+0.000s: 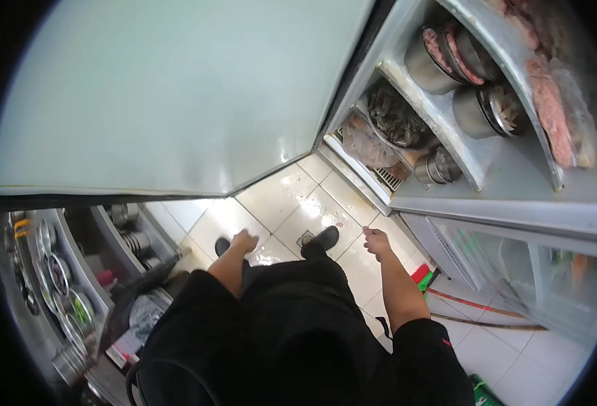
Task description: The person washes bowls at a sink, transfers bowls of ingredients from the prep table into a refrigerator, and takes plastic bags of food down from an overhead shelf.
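My left hand (245, 242) hangs over the tiled floor with its fingers curled together, and nothing shows in it. On the other side, my right hand (376, 244) is also loosely closed, held in the air in front of the open refrigerator (434, 193). Neither hand touches anything. Inside the refrigerator, steel pots (430, 64) of pink meat stand on a shelf, with another steel pot (473, 114) beside them. A lower level holds a large bowl of dark grey food (394, 116) and a plastic bag (366, 143). Bagged pink meat (548, 108) lies on an upper shelf.
The wide refrigerator door (177, 95) stands open ahead on the left. Steel shelves (85, 254) with bowls and containers run along my left. At the right are a glass-door cabinet (528, 257), a red and green brush (422, 277) and a hose (474, 302). The floor tiles (271, 203) look wet.
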### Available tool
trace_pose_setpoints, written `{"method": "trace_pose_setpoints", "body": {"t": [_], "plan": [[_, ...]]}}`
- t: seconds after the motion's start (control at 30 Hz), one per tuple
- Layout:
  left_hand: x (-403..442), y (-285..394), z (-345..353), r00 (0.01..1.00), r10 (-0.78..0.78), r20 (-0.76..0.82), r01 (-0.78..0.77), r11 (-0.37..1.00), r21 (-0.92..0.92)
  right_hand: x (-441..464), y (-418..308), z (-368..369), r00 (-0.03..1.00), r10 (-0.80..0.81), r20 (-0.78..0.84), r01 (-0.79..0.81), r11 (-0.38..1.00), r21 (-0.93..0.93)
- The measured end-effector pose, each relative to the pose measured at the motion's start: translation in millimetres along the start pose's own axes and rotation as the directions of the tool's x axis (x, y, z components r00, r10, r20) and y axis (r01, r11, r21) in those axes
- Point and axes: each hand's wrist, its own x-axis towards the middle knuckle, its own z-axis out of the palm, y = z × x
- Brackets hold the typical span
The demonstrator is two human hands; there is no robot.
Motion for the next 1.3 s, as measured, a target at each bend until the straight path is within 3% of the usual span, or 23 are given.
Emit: {"method": "trace_pose_setpoints", "body": {"t": [0.07, 0.1, 0.13, 0.17, 0.2, 0.27, 0.37, 0.4, 0.47, 0.5, 0.57, 0.63, 0.67, 0.7, 0.8, 0.9, 1.13, 1.2, 1.3], "plan": [[-7.8, -42.3, -21.0, 0.999, -0.030, 0.035, 0.030, 0.999, 0.012, -7.7, -23.9, 44.2, 0.991, -0.131, 0.025, 0.133, 0.963, -0.235], [-17.4, -57.6, -32.7, 1.000, -0.005, 0.017, 0.006, 0.997, -0.080, -58.3, -70.5, 60.5, 0.968, -0.239, 0.078, 0.252, 0.909, -0.332], [-12.0, -78.8, -40.3, 0.999, 0.035, 0.014, -0.032, 0.989, -0.143, -61.4, -89.9, 86.3, 0.957, -0.233, 0.175, 0.286, 0.865, -0.412], [-7.4, -96.8, -45.5, 0.998, 0.055, -0.035, -0.061, 0.979, -0.193, -56.8, -96.7, 122.1, 0.932, -0.332, 0.144, 0.357, 0.786, -0.504], [-6.2, -111.8, -53.2, 0.998, 0.048, -0.048, -0.060, 0.953, -0.297, -62.4, -113.8, 151.0, 0.913, -0.355, 0.201, 0.407, 0.755, -0.514], [-6.4, -140.9, -72.7, 0.998, 0.046, -0.033, -0.055, 0.924, -0.379, -92.6, -154.8, 208.5, 0.846, -0.450, 0.285, 0.530, 0.657, -0.536], [-5.4, -182.4, -106.0, 0.995, 0.086, 0.039, -0.059, 0.886, -0.459, -141.0, -215.4, 289.7, 0.721, -0.467, 0.512, 0.693, 0.469, -0.548], [3.5, -195.5, -123.2, 0.986, 0.143, 0.091, -0.098, 0.920, -0.380, -160.3, -236.9, 312.0, 0.665, -0.477, 0.574, 0.746, 0.389, -0.541], [8.5, -211.6, -161.8, 0.959, 0.282, -0.021, -0.282, 0.957, -0.066, -205.7, -271.5, 358.8, 0.485, -0.419, 0.768, 0.870, 0.145, -0.471], [-38.3, -208.7, -201.6, 0.970, 0.238, -0.052, -0.244, 0.952, -0.185, -209.0, -290.3, 391.1, 0.405, -0.304, 0.862, 0.909, 0.034, -0.416], [-71.7, -226.6, -254.7, 0.852, 0.400, -0.338, -0.450, 0.889, -0.082, -242.8, -322.1, 439.5, 0.342, -0.296, 0.892, 0.921, -0.086, -0.381], [-98.6, -239.7, -310.1, 0.834, 0.358, -0.420, -0.465, 0.865, -0.187, -294.0, -368.6, 469.3, 0.340, -0.317, 0.886, 0.879, -0.227, -0.419], [-119.8, -248.3, -336.9, 0.796, 0.317, -0.516, -0.485, 0.843, -0.232, -304.2, -388.1, 478.1, 0.349, -0.365, 0.863, 0.859, -0.244, -0.450], [-137.4, -257.9, -356.6, 0.714, 0.276, -0.644, -0.554, 0.785, -0.278, -309.5, -407.2, 485.2, 0.393, -0.386, 0.835, 0.773, -0.353, -0.527], [-175.3, -295.0, -418.0, 0.650, 0.253, -0.717, -0.615, 0.729, -0.300, -311.6, -452.6, 510.3, 0.693, -0.325, 0.643, 0.477, -0.461, -0.748], [-219.4, -313.8, -461.0, 0.583, 0.237, -0.777, -0.675, 0.674, -0.301, -288.2, -482.7, 502.4, 0.788, -0.263, 0.557, 0.368, -0.523, -0.768], [-216.5, -339.1, -549.3, 0.494, 0.301, -0.816, -0.680, 0.719, -0.147, -224.7, -558.7, 511.0, 0.856, -0.212, 0.471, 0.342, -0.452, -0.824], [-208.0, -345.0, -586.2, 0.516, 0.259, -0.816, -0.653, 0.736, -0.179, -220.1, -594.1, 513.9, 0.880, -0.250, 0.404, 0.302, -0.362, -0.882], [-167.6, -364.2, -653.7, 0.436, 0.210, -0.875, -0.681, 0.712, -0.169, -219.1, -658.7, 518.3, 0.885, -0.322, 0.336, 0.278, -0.213, -0.937]]}}
